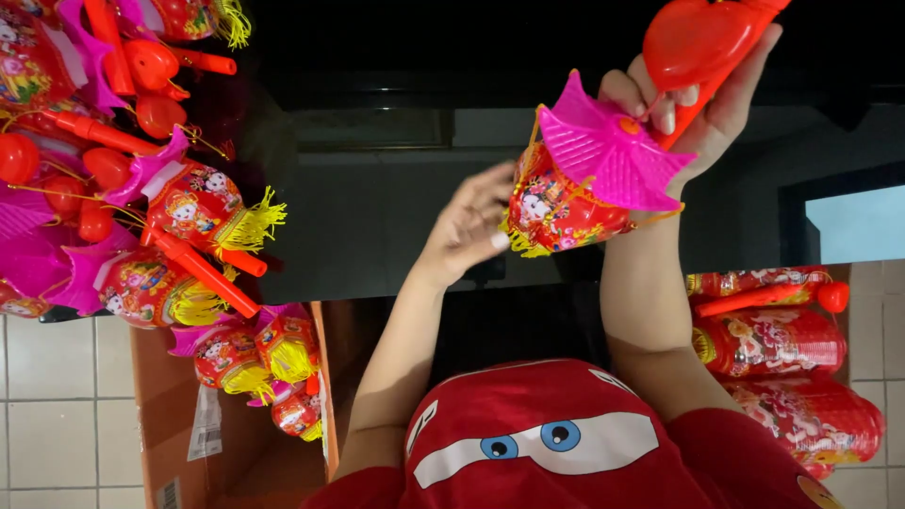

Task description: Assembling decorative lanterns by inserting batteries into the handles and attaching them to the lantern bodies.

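My right hand point(702, 108) is raised and grips a red plastic handle with a heart-shaped piece point(693, 42). From that handle hangs a small red paper lantern point(556, 212) with cartoon pictures, a pink star-shaped top point(608, 151) and yellow fringe. My left hand point(468, 226) is at the lantern's left side. Its fingers are curled against the lantern's body and fringe. A dark tabletop point(377, 217) lies below both hands.
Several finished lanterns with red handles and yellow tassels point(189, 221) are piled at the left. A cardboard box point(174, 415) at the lower left holds more lanterns point(259, 363). Flattened red lanterns point(782, 344) are stacked at the right. Tiled floor point(52, 415) shows on both sides.
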